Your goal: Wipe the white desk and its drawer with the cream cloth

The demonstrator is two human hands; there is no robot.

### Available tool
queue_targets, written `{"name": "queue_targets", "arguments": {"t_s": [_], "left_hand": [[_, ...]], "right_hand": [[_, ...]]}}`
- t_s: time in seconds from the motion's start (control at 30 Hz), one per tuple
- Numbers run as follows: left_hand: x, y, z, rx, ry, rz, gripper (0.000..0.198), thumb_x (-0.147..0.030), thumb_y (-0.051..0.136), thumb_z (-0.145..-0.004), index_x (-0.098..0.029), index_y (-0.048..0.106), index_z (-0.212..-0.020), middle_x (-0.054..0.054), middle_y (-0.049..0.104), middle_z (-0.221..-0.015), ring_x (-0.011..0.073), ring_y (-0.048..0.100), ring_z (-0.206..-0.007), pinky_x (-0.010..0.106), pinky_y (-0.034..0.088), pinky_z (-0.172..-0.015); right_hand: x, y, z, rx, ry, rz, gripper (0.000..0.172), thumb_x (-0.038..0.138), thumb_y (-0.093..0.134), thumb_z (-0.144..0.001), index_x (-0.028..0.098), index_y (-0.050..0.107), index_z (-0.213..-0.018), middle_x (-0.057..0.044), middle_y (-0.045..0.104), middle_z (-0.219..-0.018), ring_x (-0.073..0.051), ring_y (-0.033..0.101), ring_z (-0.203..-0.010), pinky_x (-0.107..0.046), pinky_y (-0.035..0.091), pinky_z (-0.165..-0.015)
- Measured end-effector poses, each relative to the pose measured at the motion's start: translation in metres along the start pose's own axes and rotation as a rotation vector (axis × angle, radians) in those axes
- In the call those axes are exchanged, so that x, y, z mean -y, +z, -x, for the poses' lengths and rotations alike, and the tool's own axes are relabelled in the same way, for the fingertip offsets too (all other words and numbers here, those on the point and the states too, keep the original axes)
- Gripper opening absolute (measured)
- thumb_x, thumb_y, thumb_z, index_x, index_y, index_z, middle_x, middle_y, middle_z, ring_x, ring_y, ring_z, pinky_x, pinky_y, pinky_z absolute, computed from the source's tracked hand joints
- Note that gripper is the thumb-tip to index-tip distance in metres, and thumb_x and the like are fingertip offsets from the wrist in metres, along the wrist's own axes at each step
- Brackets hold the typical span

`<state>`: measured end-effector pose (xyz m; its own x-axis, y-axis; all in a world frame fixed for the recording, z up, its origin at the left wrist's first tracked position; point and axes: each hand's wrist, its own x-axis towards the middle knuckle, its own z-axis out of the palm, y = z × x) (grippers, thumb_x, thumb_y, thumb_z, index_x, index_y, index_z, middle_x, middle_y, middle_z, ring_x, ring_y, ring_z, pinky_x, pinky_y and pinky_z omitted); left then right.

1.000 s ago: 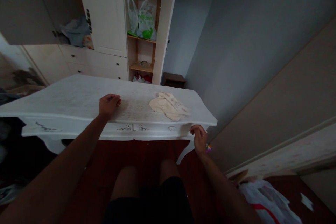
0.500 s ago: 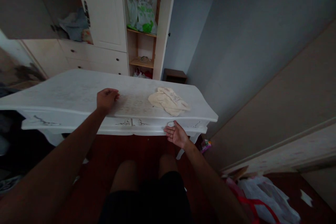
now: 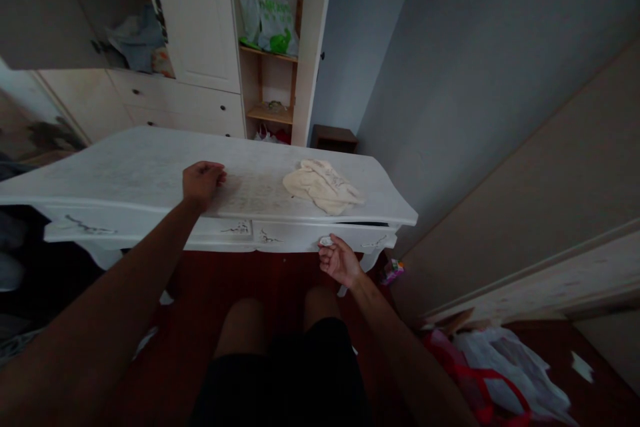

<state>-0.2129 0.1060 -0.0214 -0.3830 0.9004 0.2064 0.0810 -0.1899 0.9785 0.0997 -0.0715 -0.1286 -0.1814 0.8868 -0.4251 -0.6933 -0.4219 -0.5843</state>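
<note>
My right hand (image 3: 341, 263) has its fingers curled round the white knob (image 3: 326, 241) of the right-hand drawer (image 3: 300, 236). That drawer stands slightly open, with a dark gap along its top edge at the right. On the white table's (image 3: 150, 167) top rests my left hand (image 3: 203, 181), its fingers loosely closed with nothing visible in them. A crumpled cream cloth (image 3: 323, 187) lies on the tabletop above the drawer. Beside it, dark smudges mark the white surface near my left hand. The left drawer (image 3: 210, 232) is closed, partly hidden by my left forearm.
Behind the table stands a white wardrobe (image 3: 200, 20) with an open door and plastic bags (image 3: 275, 17) on a shelf. A small brown cabinet (image 3: 334, 139) sits in the corner. Plastic bags (image 3: 505, 367) lie on the red floor at right, and a small colourful box (image 3: 393, 271) by the wall.
The right-hand drawer has come out a little toward me, opening a gap at its top. My right hand's fingers have closed on the knob. My left hand stays on the tabletop.
</note>
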Motion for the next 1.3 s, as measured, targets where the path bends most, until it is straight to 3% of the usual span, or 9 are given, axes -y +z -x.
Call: {"name": "queue_targets", "arguments": {"t_s": [0.17, 0.33, 0.63, 0.8, 0.93, 1.03, 1.17, 1.3], "left_hand": [[-0.001, 0.001, 0.001, 0.008, -0.008, 0.009, 0.004, -0.012, 0.06, -0.073, -0.013, 0.064, -0.075, -0.004, 0.06, -0.057, 0.0081, 0.054, -0.052, 0.02, 0.043, -0.054], [-0.004, 0.002, 0.002, 0.006, -0.029, 0.008, 0.005, -0.008, 0.06, -0.075, -0.011, 0.063, -0.077, -0.005, 0.059, -0.056, 0.0066, 0.054, -0.051, 0.019, 0.042, -0.052], [-0.003, 0.004, 0.002, -0.002, -0.031, -0.004, 0.004, -0.008, 0.06, -0.075, -0.011, 0.062, -0.076, -0.005, 0.058, -0.056, 0.0059, 0.053, -0.05, 0.018, 0.041, -0.05], [0.001, 0.004, 0.0, 0.01, -0.037, -0.034, 0.005, -0.01, 0.06, -0.075, -0.011, 0.063, -0.078, -0.004, 0.059, -0.057, 0.0066, 0.054, -0.051, 0.019, 0.042, -0.051], [0.001, 0.004, 0.002, 0.027, -0.049, -0.066, 0.005, -0.014, 0.062, -0.075, -0.012, 0.063, -0.079, -0.004, 0.059, -0.059, 0.0078, 0.054, -0.053, 0.02, 0.042, -0.051], [0.0, 0.004, 0.004, 0.044, -0.057, -0.088, 0.006, -0.016, 0.062, -0.076, -0.012, 0.063, -0.08, -0.003, 0.06, -0.059, 0.0086, 0.054, -0.053, 0.02, 0.043, -0.051], [0.001, 0.004, 0.004, 0.049, -0.056, -0.095, 0.006, -0.018, 0.062, -0.074, -0.014, 0.064, -0.078, -0.003, 0.06, -0.06, 0.0091, 0.053, -0.051, 0.022, 0.044, -0.052], [0.002, 0.005, 0.005, 0.053, -0.025, -0.154, 0.005, -0.019, 0.06, -0.073, -0.016, 0.064, -0.076, -0.001, 0.061, -0.062, 0.0106, 0.054, -0.052, 0.023, 0.045, -0.052]], "right_hand": [[-0.022, -0.009, 0.032, 0.005, 0.0, 0.039, 0.036, 0.042, 0.056, -0.093, 0.011, 0.07, -0.082, -0.007, 0.074, -0.065, -0.01, 0.058, -0.049, -0.021, 0.042, -0.053], [-0.049, -0.018, 0.07, -0.03, -0.098, 0.045, 0.032, 0.047, 0.069, -0.081, 0.015, 0.07, -0.081, -0.004, 0.073, -0.067, -0.011, 0.061, -0.05, -0.021, 0.042, -0.051], [-0.105, -0.018, 0.128, -0.122, -0.086, 0.064, 0.044, 0.057, 0.074, -0.071, 0.014, 0.071, -0.08, -0.005, 0.069, -0.06, -0.013, 0.059, -0.048, -0.022, 0.037, -0.048], [-0.132, -0.025, 0.138, -0.221, -0.072, 0.068, 0.048, 0.061, 0.08, -0.061, 0.016, 0.071, -0.074, -0.004, 0.069, -0.06, -0.012, 0.057, -0.047, -0.023, 0.036, -0.048], [-0.146, -0.032, 0.138, -0.218, -0.068, 0.098, 0.051, 0.065, 0.077, -0.061, 0.016, 0.071, -0.074, -0.003, 0.065, -0.052, -0.012, 0.054, -0.044, -0.023, 0.034, -0.047], [-0.151, -0.035, 0.138, -0.224, -0.113, 0.099, 0.05, 0.065, 0.075, -0.065, 0.016, 0.07, -0.074, -0.003, 0.065, -0.055, -0.012, 0.055, -0.045, -0.024, 0.034, -0.048], [-0.151, -0.035, 0.14, -0.246, -0.164, 0.088, 0.046, 0.063, 0.075, -0.067, 0.018, 0.07, -0.078, -0.004, 0.07, -0.077, -0.012, 0.058, -0.049, -0.027, 0.04, -0.051], [-0.15, -0.034, 0.142, -0.26, -0.188, 0.088, 0.045, 0.063, 0.074, -0.069, 0.018, 0.069, -0.077, -0.004, 0.069, -0.074, -0.013, 0.058, -0.05, -0.028, 0.042, -0.054]]}}
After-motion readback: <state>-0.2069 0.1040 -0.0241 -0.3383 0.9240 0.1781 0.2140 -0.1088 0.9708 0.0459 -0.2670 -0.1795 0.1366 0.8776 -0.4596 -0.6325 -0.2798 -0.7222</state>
